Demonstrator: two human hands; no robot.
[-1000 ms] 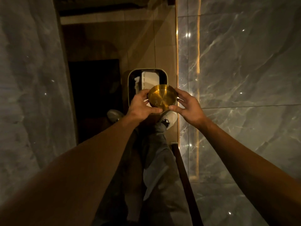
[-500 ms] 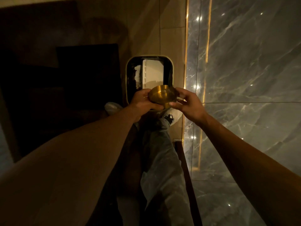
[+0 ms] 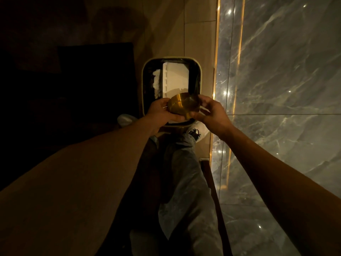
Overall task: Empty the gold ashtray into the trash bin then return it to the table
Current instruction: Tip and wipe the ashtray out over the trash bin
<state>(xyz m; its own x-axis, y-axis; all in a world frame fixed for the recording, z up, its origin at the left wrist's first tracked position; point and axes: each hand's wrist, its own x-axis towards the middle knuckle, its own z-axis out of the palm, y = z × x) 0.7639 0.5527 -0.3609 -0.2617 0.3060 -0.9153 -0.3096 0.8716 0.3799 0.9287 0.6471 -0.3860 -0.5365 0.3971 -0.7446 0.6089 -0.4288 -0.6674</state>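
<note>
Both hands, left hand (image 3: 162, 111) and right hand (image 3: 210, 112), grip the round gold metal ashtray (image 3: 182, 106), tipped bottom-up over the open pale-rimmed trash bin (image 3: 143, 85) — dumping step, likely righting next.

gold ashtray (image 3: 182, 106), grey veined marble wall (image 3: 286, 71)

The gold ashtray (image 3: 183, 106) is brushed metal with a soft satin sheen, its underside smooth with a faint bright scratch line. The trash bin (image 3: 143, 84) has a matt, pale rim and a glossy black liner (image 3: 148, 85) inside. In it lies a white, matt slab (image 3: 175, 78) that looks like foam. The wall (image 3: 286, 71) is polished grey marble, highly glossy with glints. The floor tiles (image 3: 199, 39) are smooth beige. The trousers (image 3: 184, 182) are grey woven cloth, like denim.
</note>
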